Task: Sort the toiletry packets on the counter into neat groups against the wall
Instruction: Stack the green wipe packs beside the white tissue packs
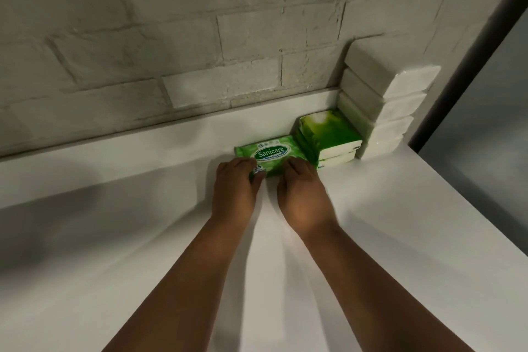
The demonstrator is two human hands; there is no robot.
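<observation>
Both hands were on the green wipes packet (268,158): my left hand (235,180) had its fingertips curled over the near left corner, and my right hand (303,194) pressed its fingers down on the near right edge, so the packet was held between them flat on the white counter (400,237). It lay close to the low ledge under the painted brick wall (171,37), its right end touching or just beside a pair of stacked green tissue packs (328,134). Beyond those, in the corner, stood a stack of plain white packs (383,106), four high as far as I could count. I judged the sorting to be nearly done, with this packet being squared up as the third group; the next move would call for a gentle push toward the wall until its far edge sat parallel with the ledge, then a clean release. On the packet I read "Sanicare" in white on a green oval, a slanted line beneath that looked like "Cleansing Wipes", and a "15" partly hidden by my left fingers. Any print on the tissue packs was too small to read.
</observation>
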